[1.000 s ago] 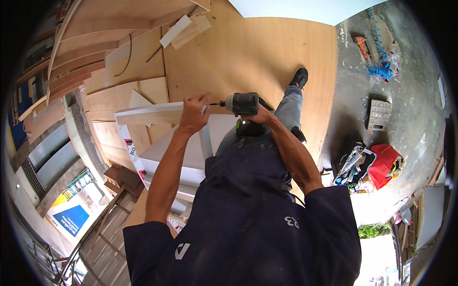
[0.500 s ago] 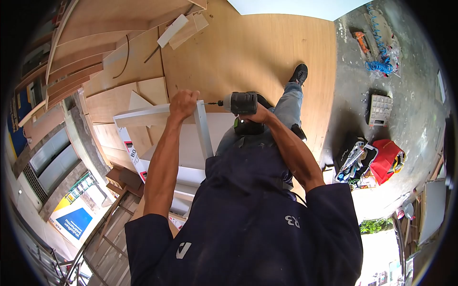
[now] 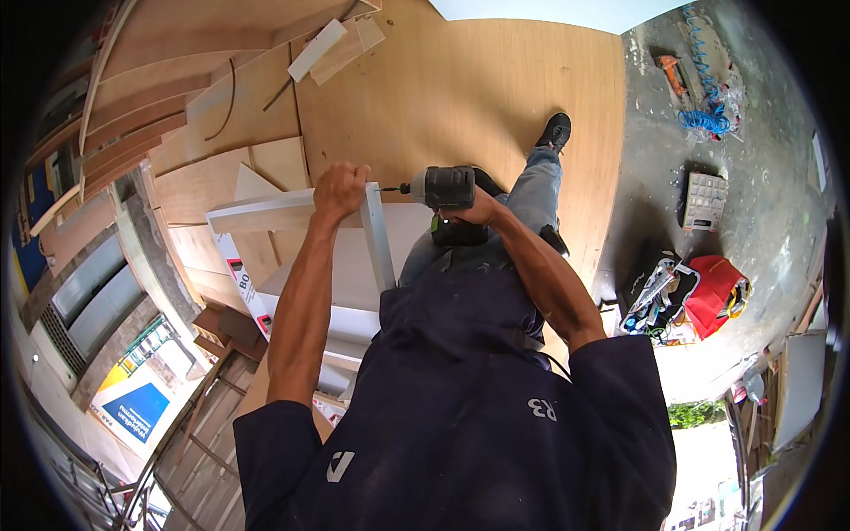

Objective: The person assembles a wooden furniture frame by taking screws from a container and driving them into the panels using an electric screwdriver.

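My left hand (image 3: pixel 340 191) is closed around the top corner of a white-edged wooden frame (image 3: pixel 379 243), its fingers wrapped over the upper rail. In my right hand (image 3: pixel 478 209) is a dark cordless drill (image 3: pixel 450 188), held level and facing left. A thin bit (image 3: pixel 390 188) sticks out of its chuck, the tip at or very close to the frame's right side near the corner. Whether the bit has entered the wood I cannot tell. The frame rests in front of my lap, partly hidden by my left forearm.
Wooden shelving (image 3: pixel 142 97) stands at upper left, near loose board offcuts (image 3: pixel 341 53). On the concrete floor at right lie a blue coiled hose (image 3: pixel 706 121), an orange tool (image 3: pixel 673 75), a grey compartment case (image 3: pixel 706 201) and a red bag (image 3: pixel 713 296). My shoe (image 3: pixel 555 133) is on the wooden panel.
Very little differs. The view has shifted slightly, and the drill sits a touch farther left and higher in the picture. Both hands keep their hold.
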`<state>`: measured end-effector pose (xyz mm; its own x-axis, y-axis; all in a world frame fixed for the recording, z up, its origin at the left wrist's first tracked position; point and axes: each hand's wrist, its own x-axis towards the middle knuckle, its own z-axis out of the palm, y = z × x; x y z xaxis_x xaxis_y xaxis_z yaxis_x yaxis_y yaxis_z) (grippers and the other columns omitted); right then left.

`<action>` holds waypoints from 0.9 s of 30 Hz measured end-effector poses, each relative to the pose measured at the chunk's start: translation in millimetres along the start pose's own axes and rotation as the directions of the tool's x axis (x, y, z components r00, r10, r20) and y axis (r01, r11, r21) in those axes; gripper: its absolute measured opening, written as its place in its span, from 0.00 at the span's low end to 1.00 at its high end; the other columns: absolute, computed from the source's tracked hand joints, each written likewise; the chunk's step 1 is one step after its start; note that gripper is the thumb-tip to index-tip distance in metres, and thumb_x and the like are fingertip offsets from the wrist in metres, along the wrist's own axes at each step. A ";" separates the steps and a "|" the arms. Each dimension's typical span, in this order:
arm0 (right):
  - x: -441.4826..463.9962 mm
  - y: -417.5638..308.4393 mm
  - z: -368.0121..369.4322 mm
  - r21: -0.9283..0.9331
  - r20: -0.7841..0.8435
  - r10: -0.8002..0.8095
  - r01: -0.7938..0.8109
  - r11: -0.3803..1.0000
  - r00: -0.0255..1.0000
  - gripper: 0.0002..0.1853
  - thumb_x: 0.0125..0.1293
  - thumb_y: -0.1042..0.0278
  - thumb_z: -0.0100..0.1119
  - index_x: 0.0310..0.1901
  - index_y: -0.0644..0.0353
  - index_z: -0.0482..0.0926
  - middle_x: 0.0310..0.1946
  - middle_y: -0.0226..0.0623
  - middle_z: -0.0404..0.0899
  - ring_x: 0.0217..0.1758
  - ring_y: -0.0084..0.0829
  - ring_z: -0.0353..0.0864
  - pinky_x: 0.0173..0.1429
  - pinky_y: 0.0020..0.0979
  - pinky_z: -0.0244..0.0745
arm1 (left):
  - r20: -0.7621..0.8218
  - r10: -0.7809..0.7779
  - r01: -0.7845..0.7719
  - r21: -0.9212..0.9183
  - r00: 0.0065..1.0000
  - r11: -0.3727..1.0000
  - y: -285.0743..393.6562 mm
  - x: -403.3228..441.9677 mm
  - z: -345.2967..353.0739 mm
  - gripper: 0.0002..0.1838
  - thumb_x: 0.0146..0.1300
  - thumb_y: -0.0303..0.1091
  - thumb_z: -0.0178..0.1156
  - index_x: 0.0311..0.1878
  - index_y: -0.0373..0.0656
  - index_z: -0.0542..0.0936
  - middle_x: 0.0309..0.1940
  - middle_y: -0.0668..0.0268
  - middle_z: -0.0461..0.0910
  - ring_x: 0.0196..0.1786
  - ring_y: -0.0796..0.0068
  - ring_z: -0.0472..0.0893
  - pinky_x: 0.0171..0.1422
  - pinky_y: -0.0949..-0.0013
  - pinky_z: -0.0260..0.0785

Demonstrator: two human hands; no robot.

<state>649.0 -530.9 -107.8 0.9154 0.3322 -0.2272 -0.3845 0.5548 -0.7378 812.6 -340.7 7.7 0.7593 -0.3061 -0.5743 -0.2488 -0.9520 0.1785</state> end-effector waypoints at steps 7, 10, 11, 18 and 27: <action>2.0 1.7 1.5 -0.002 0.011 -0.018 0.018 1.000 1.000 0.09 0.51 0.80 0.65 0.35 0.64 0.79 0.25 0.31 0.78 0.20 0.19 0.72 0.24 0.24 0.66 | -0.034 0.022 -0.022 0.011 0.999 1.000 2.4 -1.2 1.7 0.24 0.58 0.44 0.45 0.22 0.31 0.79 0.25 0.41 0.76 0.30 0.42 0.77 0.41 0.51 0.70; 3.5 1.4 2.1 0.006 0.020 -0.034 0.034 0.999 0.999 0.09 0.50 0.81 0.63 0.35 0.63 0.79 0.25 0.31 0.78 0.20 0.19 0.71 0.24 0.24 0.66 | -0.036 0.027 -0.026 0.017 0.999 1.000 2.8 -2.7 2.2 0.24 0.58 0.44 0.45 0.22 0.31 0.79 0.26 0.41 0.77 0.31 0.42 0.77 0.42 0.51 0.70; 3.8 0.8 2.5 0.004 0.021 -0.033 0.033 0.999 0.999 0.09 0.50 0.81 0.63 0.35 0.63 0.79 0.25 0.31 0.78 0.20 0.19 0.71 0.24 0.24 0.66 | -0.027 0.027 -0.026 0.022 0.999 0.999 3.5 -2.2 2.0 0.24 0.58 0.44 0.45 0.22 0.31 0.79 0.26 0.41 0.77 0.31 0.42 0.77 0.42 0.51 0.70; 2.1 2.5 1.5 -0.127 0.028 0.025 -0.021 0.992 0.999 0.11 0.49 0.80 0.61 0.37 0.62 0.79 0.22 0.29 0.76 0.20 0.19 0.71 0.24 0.25 0.66 | -0.077 0.117 -0.113 0.053 0.990 0.992 -8.3 -0.4 15.1 0.24 0.59 0.44 0.45 0.22 0.30 0.78 0.25 0.41 0.77 0.31 0.41 0.77 0.42 0.50 0.70; -3.4 13.1 -3.7 -0.265 0.017 -0.059 0.061 0.962 0.998 0.13 0.48 0.76 0.65 0.39 0.62 0.78 0.25 0.32 0.76 0.27 0.24 0.74 0.33 0.29 0.70 | -0.040 0.012 -0.012 -0.001 0.999 1.000 5.5 -4.9 8.7 0.25 0.59 0.44 0.45 0.20 0.31 0.78 0.25 0.42 0.76 0.30 0.42 0.77 0.41 0.50 0.70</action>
<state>641.3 -527.6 -119.0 0.9342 0.3122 -0.1724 -0.2823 0.3519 -0.8925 802.3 -344.4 4.6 0.7793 -0.3179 -0.5400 -0.2575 -0.9481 0.1866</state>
